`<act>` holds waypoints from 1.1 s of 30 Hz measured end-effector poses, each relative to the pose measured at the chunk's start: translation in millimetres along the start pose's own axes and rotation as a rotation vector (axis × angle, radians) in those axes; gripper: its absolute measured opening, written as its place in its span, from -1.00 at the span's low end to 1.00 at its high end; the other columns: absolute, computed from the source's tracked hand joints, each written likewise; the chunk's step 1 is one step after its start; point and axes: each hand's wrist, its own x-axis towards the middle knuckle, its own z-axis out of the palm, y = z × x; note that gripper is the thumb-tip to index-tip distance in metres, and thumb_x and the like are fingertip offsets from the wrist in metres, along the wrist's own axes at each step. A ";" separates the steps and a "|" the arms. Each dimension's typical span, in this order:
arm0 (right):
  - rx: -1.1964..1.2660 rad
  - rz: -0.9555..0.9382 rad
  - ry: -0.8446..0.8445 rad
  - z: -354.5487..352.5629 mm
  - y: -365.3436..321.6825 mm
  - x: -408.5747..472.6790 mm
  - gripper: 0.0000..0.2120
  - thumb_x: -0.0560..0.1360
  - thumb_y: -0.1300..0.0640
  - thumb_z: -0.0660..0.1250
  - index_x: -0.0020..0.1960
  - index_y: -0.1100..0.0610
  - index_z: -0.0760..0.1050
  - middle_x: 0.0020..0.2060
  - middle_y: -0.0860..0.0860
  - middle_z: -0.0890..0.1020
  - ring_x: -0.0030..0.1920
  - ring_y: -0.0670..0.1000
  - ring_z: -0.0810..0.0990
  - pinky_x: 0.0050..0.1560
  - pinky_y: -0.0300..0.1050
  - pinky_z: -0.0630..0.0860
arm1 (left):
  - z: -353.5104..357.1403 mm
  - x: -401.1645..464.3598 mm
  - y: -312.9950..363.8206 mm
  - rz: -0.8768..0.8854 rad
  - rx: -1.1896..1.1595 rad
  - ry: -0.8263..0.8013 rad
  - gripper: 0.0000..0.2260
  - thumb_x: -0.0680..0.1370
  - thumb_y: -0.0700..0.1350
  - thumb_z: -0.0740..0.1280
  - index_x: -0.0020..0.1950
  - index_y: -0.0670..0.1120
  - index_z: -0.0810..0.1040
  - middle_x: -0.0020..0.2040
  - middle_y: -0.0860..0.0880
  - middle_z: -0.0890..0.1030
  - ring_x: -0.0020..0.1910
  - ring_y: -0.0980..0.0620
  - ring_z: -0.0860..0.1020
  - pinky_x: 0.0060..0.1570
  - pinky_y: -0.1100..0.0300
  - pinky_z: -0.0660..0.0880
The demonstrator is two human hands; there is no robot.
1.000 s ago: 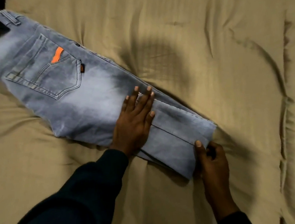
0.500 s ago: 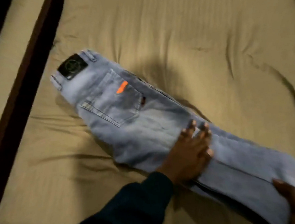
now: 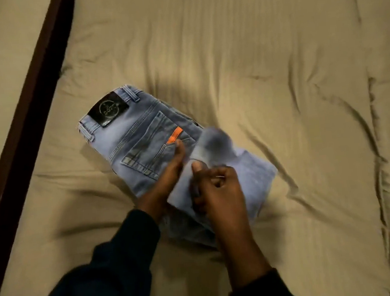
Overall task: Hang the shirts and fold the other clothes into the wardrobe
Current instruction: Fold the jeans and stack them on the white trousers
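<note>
Jeans (image 3: 141, 138) lie folded at the centre of the frame on the tan bed (image 3: 275, 58), waistband towards the dark bed frame (image 3: 31, 96) at upper left. Just right of the back pocket, the left hand (image 3: 168, 176) lies flat with straight fingers under the raised flap; further right, the right hand (image 3: 219, 190) pinches that blurred leg end. If the pinch slips, or the flap lands askew on the soft, rumpled bedding, the fold could likely spring open or come out lopsided.

Jeans (image 3: 141, 138) on bed (image 3: 251, 48); both hands at their near end, left hand (image 3: 168, 176) left of right hand (image 3: 219, 193).

Head view, steeply down over bed (image 3: 274, 46)
</note>
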 end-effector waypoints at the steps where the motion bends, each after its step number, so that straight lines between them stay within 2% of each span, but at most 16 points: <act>1: -0.099 -0.024 0.015 15.3 5.1 5.8 -0.59 0.52 -0.27 0.30 0.10 0.06 0.46 -0.16 0.03 0.65 -0.11 0.04 0.64 0.02 0.04 0.59 | -17.1 3.4 6.0 0.040 0.035 0.009 -0.49 0.62 0.28 0.13 0.31 -0.02 0.60 0.28 -0.06 0.63 0.28 0.07 0.58 0.32 0.15 0.46; 2: -0.246 -0.082 0.069 24.1 16.7 13.1 -0.55 0.55 -0.28 0.24 0.18 0.07 0.45 -0.09 0.04 0.65 -0.04 0.03 0.62 0.06 -0.02 0.55 | -28.4 4.5 6.7 0.032 0.143 -0.008 -0.47 0.58 0.32 0.19 0.41 0.04 0.51 0.36 -0.01 0.57 0.34 0.09 0.53 0.40 0.10 0.41; 5: -0.812 -0.382 0.312 28.7 49.2 30.1 -0.57 0.63 -0.15 0.15 0.31 0.12 0.49 0.16 0.12 0.60 0.15 0.13 0.53 0.16 0.04 0.45 | -41.5 17.4 1.0 -0.016 0.473 -0.078 -0.46 0.48 0.36 0.35 0.26 0.00 0.60 0.17 0.01 0.68 0.14 0.10 0.64 0.26 0.05 0.54; 7: -0.920 -0.467 0.348 20.5 73.1 35.4 -0.56 0.61 -0.08 0.18 0.39 0.12 0.47 0.36 0.14 0.50 0.33 0.18 0.46 0.28 0.11 0.41 | -36.0 22.2 -5.5 -0.047 0.510 -0.061 -0.46 0.43 0.39 0.39 0.21 0.04 0.62 0.15 0.04 0.68 0.13 0.06 0.64 0.23 -0.02 0.55; 10: -0.933 -0.470 0.406 0.6 101.5 31.4 -0.51 0.62 -0.05 0.11 0.46 0.14 0.41 0.48 0.16 0.39 0.45 0.21 0.38 0.32 0.16 0.40 | -18.2 23.8 -17.9 -0.151 0.447 -0.145 -0.66 0.51 0.28 0.38 0.14 0.09 0.61 0.10 0.10 0.68 0.10 0.11 0.63 0.17 0.11 0.54; 12: -0.925 -0.444 0.432 -7.9 111.9 26.0 -0.49 0.63 -0.04 0.08 0.51 0.14 0.35 0.52 0.14 0.32 0.50 0.20 0.31 0.32 0.17 0.41 | -13.3 30.4 -24.4 -0.074 0.522 -0.127 -0.66 0.53 0.25 0.38 0.16 0.06 0.62 0.06 0.10 0.69 0.09 0.10 0.65 0.13 0.16 0.56; 14: -0.966 -0.446 0.396 -6.9 114.7 21.8 -0.47 0.64 -0.05 0.05 0.57 0.08 0.24 0.58 0.09 0.21 0.56 0.14 0.19 0.39 0.16 0.31 | -8.4 33.0 -28.9 0.079 0.684 0.040 -0.68 0.54 0.18 0.40 0.18 0.01 0.59 0.06 0.07 0.68 0.09 0.04 0.64 0.05 0.19 0.55; 15: -1.005 -0.470 0.366 -3.5 112.8 22.3 -0.47 0.64 -0.07 0.03 0.59 0.04 0.19 0.60 0.07 0.15 0.59 0.10 0.12 0.44 0.15 0.24 | -5.4 31.3 -33.0 0.171 0.855 0.187 -0.66 0.54 0.15 0.41 0.22 0.01 0.54 0.11 0.04 0.66 0.12 -0.01 0.62 0.06 0.14 0.54; 16: -1.040 -0.492 0.346 -0.2 111.3 25.6 -0.47 0.65 -0.07 0.01 0.60 0.01 0.16 0.61 0.05 0.11 0.60 0.08 0.06 0.48 0.13 0.15 | 2.2 24.4 -32.7 0.294 1.061 0.351 -0.61 0.55 0.12 0.39 0.31 -0.01 0.49 0.23 -0.04 0.61 0.20 -0.06 0.58 0.14 0.07 0.52; 17: -1.060 -0.502 0.332 2.8 108.9 30.7 -0.47 0.65 -0.06 -0.02 0.60 -0.02 0.15 0.61 0.04 0.09 0.61 0.07 0.02 0.51 0.13 0.07 | 10.5 20.1 -36.4 0.452 1.230 0.440 -0.55 0.59 0.08 0.34 0.43 -0.05 0.41 0.38 -0.11 0.51 0.35 -0.11 0.49 0.29 0.00 0.44; 18: -1.062 -0.497 0.337 3.8 108.9 36.3 -0.48 0.65 -0.04 -0.03 0.60 -0.03 0.14 0.61 0.04 0.09 0.61 0.06 0.00 0.53 0.13 0.02 | 17.5 16.3 -41.2 0.624 1.332 0.427 -0.51 0.63 0.04 0.25 0.54 -0.06 0.30 0.53 -0.13 0.35 0.50 -0.12 0.32 0.44 -0.03 0.28; 19: -1.055 -0.469 0.360 2.9 112.3 42.0 -0.48 0.65 -0.02 -0.04 0.60 -0.02 0.13 0.61 0.04 0.08 0.61 0.07 -0.01 0.55 0.13 -0.01 | 20.3 18.3 -48.8 0.716 1.397 0.318 -0.50 0.67 0.02 0.14 0.60 -0.05 0.19 0.62 -0.10 0.17 0.60 -0.09 0.13 0.54 -0.03 0.11; 20: -1.066 -0.438 0.385 0.8 117.0 46.6 -0.49 0.66 -0.02 -0.05 0.61 -0.01 0.10 0.61 0.04 0.07 0.61 0.06 -0.01 0.55 0.14 -0.01 | 18.2 24.0 -56.1 0.745 1.450 0.207 -0.49 0.68 0.01 0.06 0.63 -0.04 0.12 0.65 -0.06 0.04 0.63 -0.05 -0.02 0.57 -0.04 -0.01; 22: -1.124 -0.374 0.392 -2.5 129.1 51.6 -0.47 0.69 -0.07 -0.07 0.63 0.02 0.04 0.62 0.04 0.02 0.61 0.04 -0.04 0.56 0.15 0.01 | 3.1 40.3 -72.3 0.694 1.560 0.086 -0.47 0.68 0.03 0.02 0.65 -0.03 0.03 0.66 -0.04 -0.08 0.63 -0.04 -0.15 0.57 -0.09 -0.07; 30: -1.175 -0.333 0.369 5.8 143.2 66.4 -0.44 0.69 -0.06 -0.06 0.64 0.07 -0.07 0.62 0.07 -0.07 0.61 0.04 -0.12 0.58 0.11 -0.08 | -7.7 65.5 -95.3 0.690 1.682 0.097 -0.44 0.69 0.05 0.01 0.65 -0.10 -0.04 0.65 -0.10 -0.11 0.62 -0.10 -0.17 0.58 -0.12 -0.05; 33: -1.108 -0.384 0.355 0.2 134.7 61.5 -0.45 0.67 -0.01 0.02 0.62 0.07 0.05 0.62 0.09 0.00 0.61 0.07 -0.04 0.56 0.15 0.01 | -5.6 64.3 -95.6 0.694 1.664 0.101 -0.44 0.69 0.04 0.04 0.65 -0.09 -0.04 0.65 -0.09 -0.12 0.62 -0.09 -0.17 0.58 -0.12 -0.05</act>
